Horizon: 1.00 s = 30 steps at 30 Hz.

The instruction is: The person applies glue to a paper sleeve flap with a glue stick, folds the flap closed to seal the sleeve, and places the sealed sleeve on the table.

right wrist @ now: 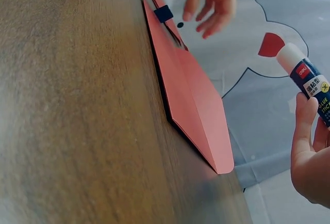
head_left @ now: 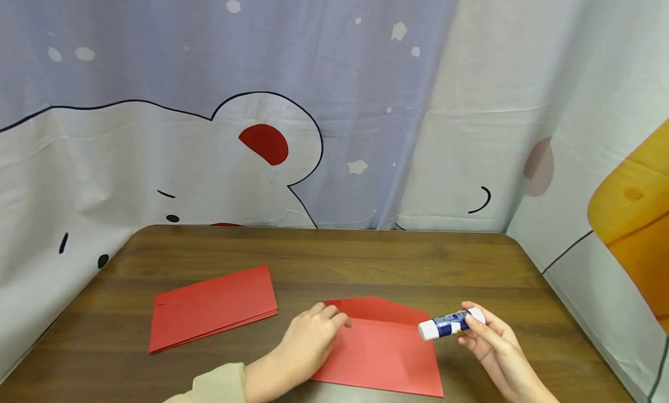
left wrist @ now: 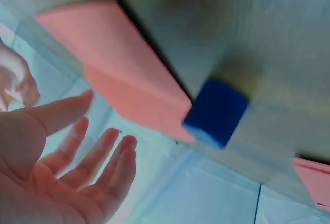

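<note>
A red envelope (head_left: 381, 356) lies on the table with its flap (head_left: 373, 309) unfolded toward the far side. Over its left edge is my left hand (head_left: 313, 339), fingers loosely bent and apart, holding nothing. My right hand (head_left: 499, 351) grips a glue stick (head_left: 452, 323) between thumb and fingers, beside the envelope's right edge. The stick has white ends and a blue printed label, and its white end (right wrist: 291, 58) points left. In the left wrist view a small dark blue cap-like piece (left wrist: 216, 113) stands by the envelope; the left hand hides it in the head view.
A stack of red envelopes (head_left: 214, 307) lies to the left on the brown wooden table (head_left: 340, 258). Behind the table and at its sides hangs a printed curtain (head_left: 366, 130), close to the table's edges.
</note>
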Tool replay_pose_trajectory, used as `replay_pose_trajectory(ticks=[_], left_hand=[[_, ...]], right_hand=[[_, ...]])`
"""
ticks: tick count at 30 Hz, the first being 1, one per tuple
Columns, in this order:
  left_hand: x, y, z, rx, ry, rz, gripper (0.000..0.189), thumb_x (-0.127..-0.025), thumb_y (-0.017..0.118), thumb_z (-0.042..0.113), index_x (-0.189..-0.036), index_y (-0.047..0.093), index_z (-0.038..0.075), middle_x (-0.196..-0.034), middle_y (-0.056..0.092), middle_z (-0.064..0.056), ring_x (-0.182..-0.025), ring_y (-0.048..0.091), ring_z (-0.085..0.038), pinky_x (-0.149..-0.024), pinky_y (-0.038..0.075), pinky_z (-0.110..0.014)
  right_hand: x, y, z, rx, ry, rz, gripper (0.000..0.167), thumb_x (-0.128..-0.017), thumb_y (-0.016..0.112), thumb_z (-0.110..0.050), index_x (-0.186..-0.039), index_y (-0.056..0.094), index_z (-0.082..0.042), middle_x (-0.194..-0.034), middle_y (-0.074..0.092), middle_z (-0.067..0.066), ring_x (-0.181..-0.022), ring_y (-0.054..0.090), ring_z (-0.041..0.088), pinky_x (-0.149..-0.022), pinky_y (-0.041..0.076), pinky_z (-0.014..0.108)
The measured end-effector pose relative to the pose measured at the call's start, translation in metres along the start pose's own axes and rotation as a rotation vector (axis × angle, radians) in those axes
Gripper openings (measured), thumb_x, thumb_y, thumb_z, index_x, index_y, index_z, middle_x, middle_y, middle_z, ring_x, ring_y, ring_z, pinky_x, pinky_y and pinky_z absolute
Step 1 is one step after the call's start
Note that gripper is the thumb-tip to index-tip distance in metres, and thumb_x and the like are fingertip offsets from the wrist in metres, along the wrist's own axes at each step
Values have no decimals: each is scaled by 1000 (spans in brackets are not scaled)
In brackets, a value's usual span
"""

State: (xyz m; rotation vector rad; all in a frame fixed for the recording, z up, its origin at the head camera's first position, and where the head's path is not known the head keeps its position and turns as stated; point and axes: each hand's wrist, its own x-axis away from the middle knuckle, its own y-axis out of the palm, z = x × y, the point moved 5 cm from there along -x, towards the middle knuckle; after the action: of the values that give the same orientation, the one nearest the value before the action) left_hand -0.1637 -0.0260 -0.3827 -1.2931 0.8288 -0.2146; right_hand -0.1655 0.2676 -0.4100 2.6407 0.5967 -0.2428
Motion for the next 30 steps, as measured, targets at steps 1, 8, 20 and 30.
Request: replay_pose_trajectory(ticks=[1,8,20,30], left_hand=[[5,1,2,31,27,-31,26,-78,76,15,-102,68,20,-95,66,7,-87,60,-13,-68,53,-26],[34,12,5,102,177,-247,38,-90,65,35,-126,63,24,-125,65,-3,-109,61,-18,-80,54,-28],[46,23,5,12,324,-177,32,-85,71,25,-116,67,29,-119,64,-7,-111,59,-21,-79,55,-26],[50,28,10,-52,332,-116,26,-87,65,22,-110,72,30,-115,70,-11,-104,67,-25,-75,56,-26]], right_hand=[[0,0,0,-2,0,5,45,-102,23,1,-124,59,-14,-104,62,-6,-92,64,6,-82,53,19],[-2,0,-1,14,-13,31,45,-102,25,1,-124,60,-15,-103,62,-6,-90,64,6,-80,53,19],[-6,-1,-1,61,-18,90,42,-102,28,1,-122,62,-16,-103,61,-6,-89,63,6,-80,53,19],[-5,-11,-5,200,-13,188,38,-100,35,3,-120,63,-14,-112,64,-7,-92,64,5,-79,54,21]])
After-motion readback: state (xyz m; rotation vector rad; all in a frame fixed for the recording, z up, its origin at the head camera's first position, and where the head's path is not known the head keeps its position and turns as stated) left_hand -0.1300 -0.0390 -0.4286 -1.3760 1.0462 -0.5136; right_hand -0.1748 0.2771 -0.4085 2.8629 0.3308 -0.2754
